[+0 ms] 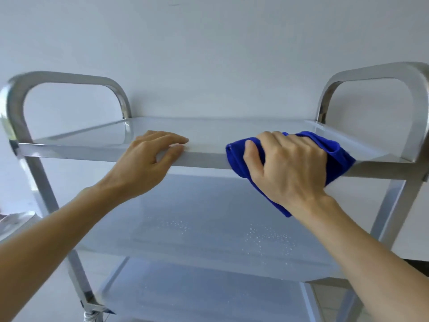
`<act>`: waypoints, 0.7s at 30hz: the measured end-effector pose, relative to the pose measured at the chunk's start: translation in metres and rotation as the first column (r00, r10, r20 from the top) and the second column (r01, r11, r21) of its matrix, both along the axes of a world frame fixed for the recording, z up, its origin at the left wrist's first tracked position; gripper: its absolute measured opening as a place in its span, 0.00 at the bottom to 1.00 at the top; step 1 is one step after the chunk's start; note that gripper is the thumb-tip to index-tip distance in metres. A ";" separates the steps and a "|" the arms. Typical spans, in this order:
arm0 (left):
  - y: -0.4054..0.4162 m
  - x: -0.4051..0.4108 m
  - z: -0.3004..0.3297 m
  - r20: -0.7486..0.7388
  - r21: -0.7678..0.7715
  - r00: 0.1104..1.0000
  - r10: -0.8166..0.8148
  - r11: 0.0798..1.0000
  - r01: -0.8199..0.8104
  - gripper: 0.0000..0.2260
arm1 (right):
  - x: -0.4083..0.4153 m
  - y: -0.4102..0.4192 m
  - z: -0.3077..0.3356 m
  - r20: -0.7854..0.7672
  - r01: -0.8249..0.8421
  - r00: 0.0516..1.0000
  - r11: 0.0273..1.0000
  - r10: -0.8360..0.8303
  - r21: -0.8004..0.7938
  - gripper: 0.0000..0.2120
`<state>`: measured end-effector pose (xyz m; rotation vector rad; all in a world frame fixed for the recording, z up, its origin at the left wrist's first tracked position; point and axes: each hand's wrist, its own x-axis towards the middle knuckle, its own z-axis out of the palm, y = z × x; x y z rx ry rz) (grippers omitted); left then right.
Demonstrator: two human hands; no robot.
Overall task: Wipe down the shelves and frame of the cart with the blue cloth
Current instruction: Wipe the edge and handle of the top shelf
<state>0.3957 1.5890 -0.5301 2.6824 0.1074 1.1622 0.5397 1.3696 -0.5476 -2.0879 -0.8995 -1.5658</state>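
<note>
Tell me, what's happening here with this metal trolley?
A person is cleaning a steel cart. The right hand holds a blue cloth folded over the front edge of the top shelf. The left hand rests on that edge, probably steadying the cart. The middle shelf below shows small droplets, so it looks not yet wiped.

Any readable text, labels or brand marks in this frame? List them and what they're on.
None readable.
Cart, its shelves and handles: bare metal, no print visible.
Blue cloth under the right hand: no tag or logo visible.
Blue-and-white tag on the lower left leg: too small and blurred to tell if it carries text.
Object at the left edge: blurred, nothing legible.
</note>
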 end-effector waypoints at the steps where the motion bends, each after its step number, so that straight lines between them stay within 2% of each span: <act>1: 0.017 -0.007 0.000 0.009 0.001 0.999 0.043 0.999 -0.043 0.13 | 0.001 0.001 -0.001 0.014 0.003 1.000 1.000 -0.003 0.012 0.21; 4: 0.078 -0.032 -0.002 0.034 -0.010 0.980 0.196 0.981 -0.195 0.15 | 0.004 0.003 -0.003 0.060 0.023 0.998 0.999 -0.025 0.033 0.21; 7: 0.135 -0.057 -0.004 0.044 0.018 0.947 0.319 0.947 -0.320 0.23 | 0.003 0.005 -0.004 0.083 0.034 0.996 0.998 -0.038 0.044 0.21; 10: 0.180 -0.074 -0.006 0.101 -0.003 0.922 0.373 0.927 -0.374 0.24 | 0.000 0.005 -0.004 0.080 0.044 0.996 0.997 -0.048 0.061 0.19; 15: 0.209 -0.073 -0.025 0.229 -0.009 0.901 0.369 0.926 -0.377 0.25 | 0.002 0.009 -0.006 -0.120 0.059 0.992 0.996 -0.050 0.073 0.23; 17: 0.209 -0.069 -0.030 0.303 -0.001 0.874 0.380 0.917 -0.399 0.24 | -0.007 0.021 -0.005 -0.189 0.070 0.981 0.994 -0.053 0.085 0.21; 19: 0.211 -0.065 -0.033 0.362 0.005 0.849 0.385 0.910 -0.415 0.23 | -0.027 0.055 -0.004 -0.131 0.123 0.986 0.986 -0.108 0.115 0.20; 21: 0.213 -0.063 -0.035 0.417 0.000 0.831 0.369 0.914 -0.406 0.22 | -0.054 0.108 -0.002 -0.009 0.182 0.983 0.978 -0.182 0.099 0.19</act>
